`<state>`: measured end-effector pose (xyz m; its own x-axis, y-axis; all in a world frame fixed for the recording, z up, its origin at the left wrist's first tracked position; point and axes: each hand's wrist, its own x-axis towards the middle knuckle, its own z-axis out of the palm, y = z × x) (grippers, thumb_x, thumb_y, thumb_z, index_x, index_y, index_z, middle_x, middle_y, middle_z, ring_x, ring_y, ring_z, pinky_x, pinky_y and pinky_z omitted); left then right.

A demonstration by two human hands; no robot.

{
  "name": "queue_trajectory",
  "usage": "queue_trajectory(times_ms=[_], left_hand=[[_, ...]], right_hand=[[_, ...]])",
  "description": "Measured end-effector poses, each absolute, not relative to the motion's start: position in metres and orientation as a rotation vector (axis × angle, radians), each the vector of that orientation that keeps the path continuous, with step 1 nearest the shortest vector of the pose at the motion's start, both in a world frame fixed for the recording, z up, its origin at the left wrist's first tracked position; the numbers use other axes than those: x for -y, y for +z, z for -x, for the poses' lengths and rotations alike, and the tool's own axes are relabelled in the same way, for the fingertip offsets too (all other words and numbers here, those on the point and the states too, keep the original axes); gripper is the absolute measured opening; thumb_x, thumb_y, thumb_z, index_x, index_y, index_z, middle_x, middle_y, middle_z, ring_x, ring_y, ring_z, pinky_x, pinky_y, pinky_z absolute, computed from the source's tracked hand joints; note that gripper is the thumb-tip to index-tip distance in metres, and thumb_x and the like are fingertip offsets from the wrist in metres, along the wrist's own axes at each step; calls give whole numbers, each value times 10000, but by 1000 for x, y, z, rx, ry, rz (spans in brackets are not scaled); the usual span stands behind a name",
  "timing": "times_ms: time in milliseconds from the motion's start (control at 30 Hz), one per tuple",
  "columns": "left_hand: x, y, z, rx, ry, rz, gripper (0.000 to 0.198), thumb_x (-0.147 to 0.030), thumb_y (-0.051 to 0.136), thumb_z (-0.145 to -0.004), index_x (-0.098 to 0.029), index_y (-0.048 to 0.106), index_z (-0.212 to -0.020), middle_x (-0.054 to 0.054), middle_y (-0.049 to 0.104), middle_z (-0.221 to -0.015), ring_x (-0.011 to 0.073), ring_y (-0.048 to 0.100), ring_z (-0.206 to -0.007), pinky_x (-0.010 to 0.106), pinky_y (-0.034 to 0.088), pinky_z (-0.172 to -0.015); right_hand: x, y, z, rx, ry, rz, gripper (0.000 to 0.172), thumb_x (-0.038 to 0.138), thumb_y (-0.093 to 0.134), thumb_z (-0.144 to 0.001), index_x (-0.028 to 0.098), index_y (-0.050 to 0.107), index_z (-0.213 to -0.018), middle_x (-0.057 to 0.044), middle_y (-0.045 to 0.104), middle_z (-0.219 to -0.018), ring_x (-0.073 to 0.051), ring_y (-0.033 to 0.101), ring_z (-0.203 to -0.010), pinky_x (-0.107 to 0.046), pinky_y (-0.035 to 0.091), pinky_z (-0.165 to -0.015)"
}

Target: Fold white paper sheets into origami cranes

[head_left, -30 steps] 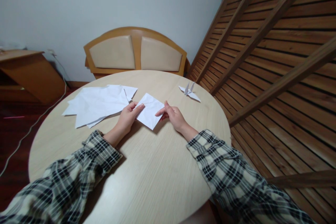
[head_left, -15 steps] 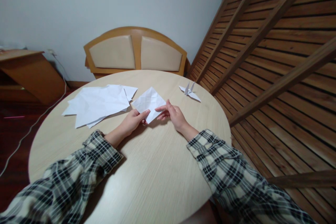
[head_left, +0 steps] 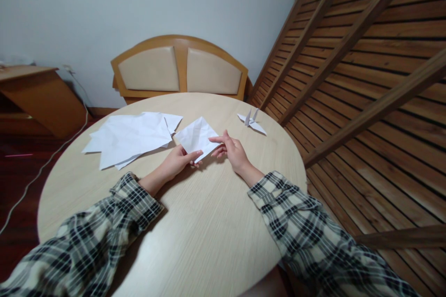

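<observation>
A white sheet of paper (head_left: 195, 133), folded into a small creased diamond, is between my hands above the middle of the table. My left hand (head_left: 177, 161) pinches its near corner, thumb on top and fingers underneath. At the right corner is my right hand (head_left: 234, 152). Its index finger lies along the upper face, its thumb stands raised, and the other fingers curl below the edge. Beyond my right hand, a white folded paper crane (head_left: 252, 123) sits on the table. Several loose white paper sheets (head_left: 134, 137) overlap to the left of my left hand.
The round pale wooden table (head_left: 205, 222) carries everything. Behind it stands a headboard (head_left: 183, 62) with two cream panels against the wall. A slatted wooden frame (head_left: 362, 97) leans along the right. On the left are a wooden desk (head_left: 42, 95) and a white cable (head_left: 52, 160).
My right index finger has shifted slightly right along the paper. My left thumb has slid a little to the right over the near corner. The crane and loose sheets stay put.
</observation>
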<state>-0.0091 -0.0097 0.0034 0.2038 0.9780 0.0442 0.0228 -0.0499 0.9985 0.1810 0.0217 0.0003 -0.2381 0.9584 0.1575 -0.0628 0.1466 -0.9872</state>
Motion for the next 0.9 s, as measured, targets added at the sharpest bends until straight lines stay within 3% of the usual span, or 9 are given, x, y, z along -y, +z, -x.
queue_trajectory(times_ms=[167,333,433,667,900], left_hand=[[9,2,12,-1114,1041,-1412,271,-379,703,-781,-143,595,-705,13,562,-507,111,477,-451,246,368,-466],[10,2,10,-1042,1088,-1331,262,-378,686,-795,-123,636,-759,55,636,-621,130,541,-531,257,419,-527],[10,2,8,-1008,1139,-1226,220,-324,705,-778,-123,663,-858,79,692,-742,149,593,-595,273,464,-579],[7,-1,9,-1029,1141,-1103,196,-307,709,-784,-120,654,-808,69,680,-670,138,607,-564,243,473,-548],[8,2,9,-989,1162,-1087,206,-314,688,-807,-119,632,-846,58,660,-657,125,579,-537,235,465,-514]], right_hand=[[-21,1,-181,1424,1287,942,708,749,387,-864,149,736,-1004,-72,690,-671,-135,643,-587,-250,469,-530],[-21,0,-181,1445,1319,901,604,675,412,-903,173,725,-1021,-90,718,-850,-123,658,-618,-233,463,-507],[-22,-1,-181,1462,1308,880,514,609,462,-912,193,674,-1126,-68,713,-890,-103,648,-593,-216,451,-482],[-24,0,-182,1439,1264,885,399,410,532,-910,242,549,-1271,-8,682,-867,-90,640,-562,-208,444,-462],[-23,0,-183,1462,1247,884,393,385,550,-887,231,563,-1248,3,647,-767,-103,629,-556,-218,445,-463]])
